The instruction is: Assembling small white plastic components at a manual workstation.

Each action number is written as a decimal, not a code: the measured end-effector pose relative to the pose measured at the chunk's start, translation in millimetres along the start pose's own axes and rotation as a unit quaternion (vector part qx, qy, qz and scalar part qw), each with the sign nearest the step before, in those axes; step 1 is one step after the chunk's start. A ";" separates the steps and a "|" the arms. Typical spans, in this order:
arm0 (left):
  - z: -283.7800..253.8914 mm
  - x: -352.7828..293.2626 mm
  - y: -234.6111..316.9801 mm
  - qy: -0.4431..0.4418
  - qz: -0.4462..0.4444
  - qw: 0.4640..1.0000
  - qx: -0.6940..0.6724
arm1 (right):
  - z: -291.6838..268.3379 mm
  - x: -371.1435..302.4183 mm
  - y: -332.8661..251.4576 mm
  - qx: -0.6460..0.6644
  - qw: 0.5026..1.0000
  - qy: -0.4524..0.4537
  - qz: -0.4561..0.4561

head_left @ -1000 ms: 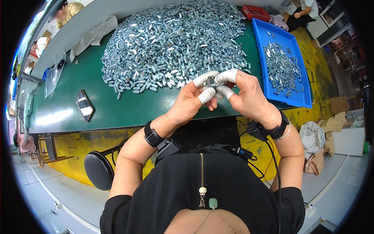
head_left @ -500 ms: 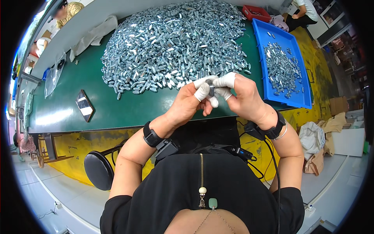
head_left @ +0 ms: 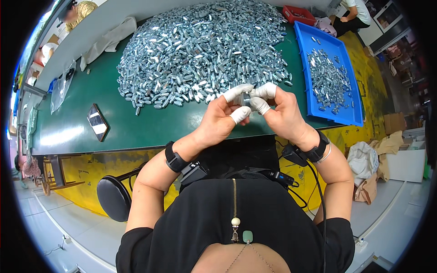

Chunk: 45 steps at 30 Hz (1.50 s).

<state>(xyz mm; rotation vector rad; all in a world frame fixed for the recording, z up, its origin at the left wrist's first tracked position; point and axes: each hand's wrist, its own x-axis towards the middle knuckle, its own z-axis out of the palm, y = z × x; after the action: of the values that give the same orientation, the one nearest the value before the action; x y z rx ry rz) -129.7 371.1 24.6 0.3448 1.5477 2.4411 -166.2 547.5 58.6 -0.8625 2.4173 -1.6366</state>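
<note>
My left hand and my right hand meet above the green table's front part, white finger covers on the thumbs and fingertips. Pinched between them is a small shiny metal piece, partly hidden by the fingers, so its exact shape is unclear. Both hands are closed on it, thumbs toward me. Just beyond the fingertips spreads a large heap of small silvery hex-shaped metal sleeves. To the right, a blue tray holds a smaller scatter of similar pieces.
A phone lies on the green table at left, near a clear plastic bag and a pale cloth. A red bin stands beyond the blue tray. A black stool is below the table. Other people sit farther off.
My left fingers have shifted around the metal piece, and its shiny side now shows more between the hands. My right fingers have changed their grip slightly.
</note>
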 end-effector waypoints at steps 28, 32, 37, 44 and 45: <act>-2.8 0.0 -10.3 0.056 0.193 0.951 0.235 | 2.0 5.9 -11.1 -0.001 1.000 -0.007 0.016; 1.0 -0.9 -11.0 0.069 0.175 0.957 0.221 | 2.2 6.5 -6.4 -0.078 0.997 -0.004 -0.018; 5.5 -1.7 -8.1 0.082 0.179 0.962 0.191 | 2.3 6.9 -2.0 -0.127 0.992 -0.005 -0.027; 5.5 -0.3 -2.3 0.050 0.121 0.980 0.153 | 4.0 8.8 -4.8 -0.109 0.993 0.029 -0.036; 5.7 -0.2 -1.3 0.050 0.121 0.980 0.153 | 5.1 8.5 -3.6 -0.125 0.990 0.036 -0.055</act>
<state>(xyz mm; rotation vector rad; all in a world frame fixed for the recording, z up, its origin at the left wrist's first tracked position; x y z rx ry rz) -127.6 376.4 25.8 0.4969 2.0415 2.4222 -170.0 538.1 61.5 -1.0038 2.7116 -1.4414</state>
